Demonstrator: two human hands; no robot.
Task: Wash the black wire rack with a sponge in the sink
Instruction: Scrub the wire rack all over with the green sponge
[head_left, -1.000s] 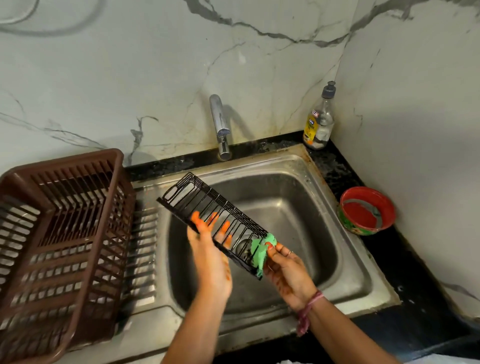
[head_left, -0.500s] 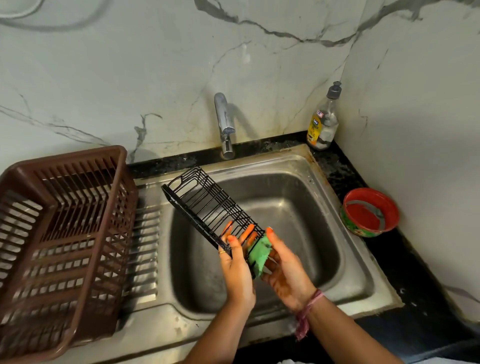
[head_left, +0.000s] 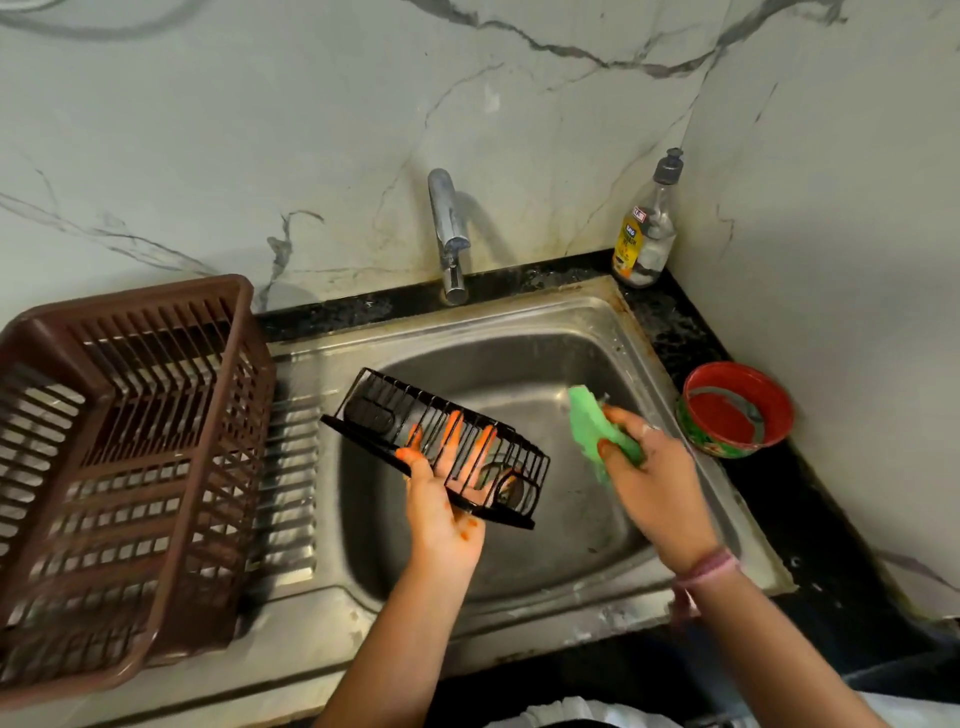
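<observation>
Left hand (head_left: 449, 499): the palm and fingers lie behind the black wire rack (head_left: 441, 441), so its bars cover part of them; the grip cannot be read in full. Right hand (head_left: 652, 480): its fingers cover the near half of the green sponge (head_left: 592, 423), and the sponge's far end is motion-blurred. Brown slatted plastic basket (head_left: 124, 467): cut off by the left edge. Clear dish-soap bottle with yellow label (head_left: 644, 234): label text too small to read. Red round tub (head_left: 737, 410): the grey item inside cannot be identified. Both forearms and a white garment are cut off by the bottom edge.
</observation>
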